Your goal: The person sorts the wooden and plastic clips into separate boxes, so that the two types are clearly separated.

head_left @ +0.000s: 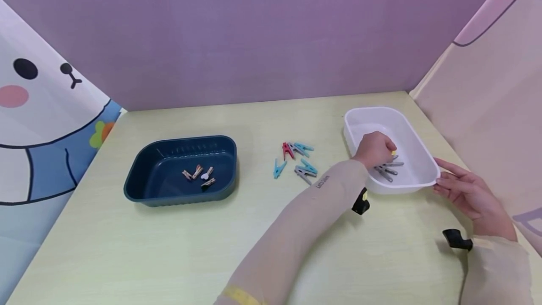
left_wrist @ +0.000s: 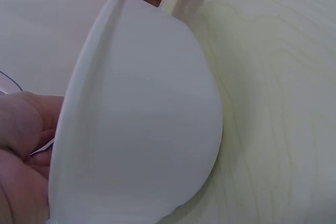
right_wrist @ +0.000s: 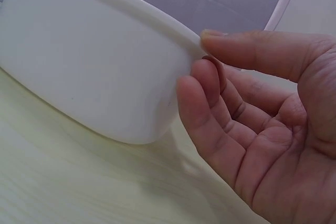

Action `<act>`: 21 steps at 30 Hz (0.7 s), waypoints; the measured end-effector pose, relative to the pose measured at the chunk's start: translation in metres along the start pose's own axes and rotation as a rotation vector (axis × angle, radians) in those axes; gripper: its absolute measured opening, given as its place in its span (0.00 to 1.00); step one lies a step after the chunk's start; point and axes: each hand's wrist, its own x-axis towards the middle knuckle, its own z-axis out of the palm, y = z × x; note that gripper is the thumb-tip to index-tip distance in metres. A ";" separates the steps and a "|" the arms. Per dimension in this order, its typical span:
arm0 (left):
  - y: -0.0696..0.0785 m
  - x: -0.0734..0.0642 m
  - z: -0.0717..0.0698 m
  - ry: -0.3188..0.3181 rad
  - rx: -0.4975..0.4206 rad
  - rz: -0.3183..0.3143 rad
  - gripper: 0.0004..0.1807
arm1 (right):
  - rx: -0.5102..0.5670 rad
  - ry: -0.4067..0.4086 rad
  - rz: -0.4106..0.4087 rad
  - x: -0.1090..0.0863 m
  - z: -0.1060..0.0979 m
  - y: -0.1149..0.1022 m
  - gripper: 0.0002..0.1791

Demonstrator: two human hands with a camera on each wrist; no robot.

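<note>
In the head view my left hand (head_left: 375,148) reaches over the near left wall of a white plastic basin (head_left: 404,128), fingers curled downward inside it. A yellow clothespin (head_left: 394,153), mostly hidden, shows at these fingers. Several grey clothespins (head_left: 386,172) lie on the basin floor just below the hand. My right hand (head_left: 467,192) is at the basin's near right corner. The right wrist view shows its thumb on top of the rim (right_wrist: 157,17) and curled fingers under it, pinching the edge. The left wrist view mainly shows the basin's outer wall (left_wrist: 142,103).
A dark blue basin (head_left: 146,166) at the left holds several small wooden clothespins (head_left: 197,172). Between the basins, red (head_left: 288,150), blue (head_left: 279,168) and grey clothespins lie loose on the pale wood table (head_left: 169,248). Purple cloth (head_left: 254,36) hangs behind; printed cloths flank both sides.
</note>
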 end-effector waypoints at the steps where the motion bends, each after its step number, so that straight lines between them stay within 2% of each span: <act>1: 0.000 0.000 0.000 -0.001 -0.012 -0.002 0.15 | 0.003 0.000 0.000 0.000 0.000 0.000 0.31; 6: -0.002 -0.002 -0.002 0.001 -0.096 0.005 0.14 | 0.002 0.006 0.000 0.000 0.000 0.000 0.31; 13: -0.005 -0.009 -0.006 0.029 -0.474 0.019 0.13 | 0.008 0.013 -0.001 0.000 -0.001 0.000 0.31; 15: -0.006 -0.011 -0.008 0.041 -0.522 0.023 0.13 | 0.008 0.016 -0.002 0.000 -0.002 0.000 0.31; 21: -0.010 -0.014 -0.018 0.047 -0.586 0.026 0.13 | 0.016 0.020 -0.002 0.000 -0.005 0.001 0.31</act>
